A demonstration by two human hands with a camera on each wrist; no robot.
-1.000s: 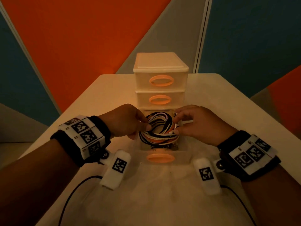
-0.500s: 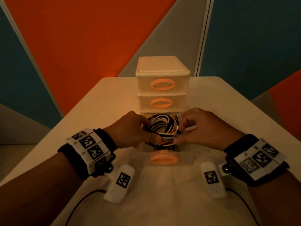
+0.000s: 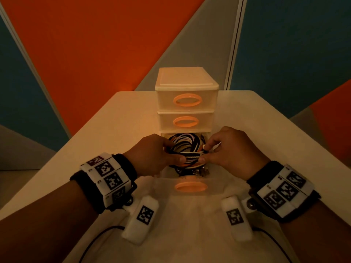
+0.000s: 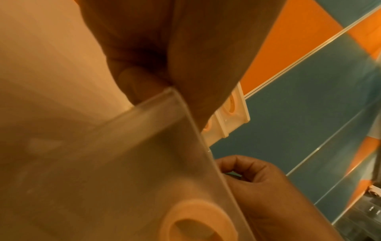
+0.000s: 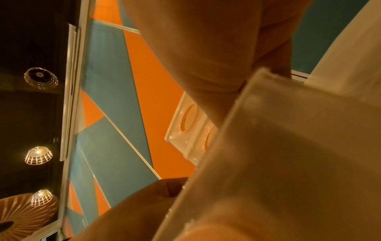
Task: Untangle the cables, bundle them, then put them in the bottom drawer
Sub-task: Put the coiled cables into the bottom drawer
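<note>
Head view: I see my left hand [image 3: 152, 156] and right hand [image 3: 231, 150] meeting over the pulled-out bottom drawer [image 3: 190, 186] of a small drawer unit [image 3: 187, 88] on the table [image 3: 117, 126]. Between them sits the coil of cables [image 3: 185, 147], black, white and orange strands looped together, inside the drawer's walls. My left thumb and curled fingers pinch the coil's left and near edge; my right thumb and forefinger pinch its near-right edge, so the two thumb tips almost meet across the front strands. The coil's far arc lies free of both hands, under the middle drawer [image 3: 186, 121]. Whether the coil rests on the drawer floor I cannot tell.

Left wrist view: the drawer's frosted front [image 4: 128, 163] fills the frame; my right hand's fingers [image 4: 245, 166] are curled behind its rim. The cables are hidden here.
</note>
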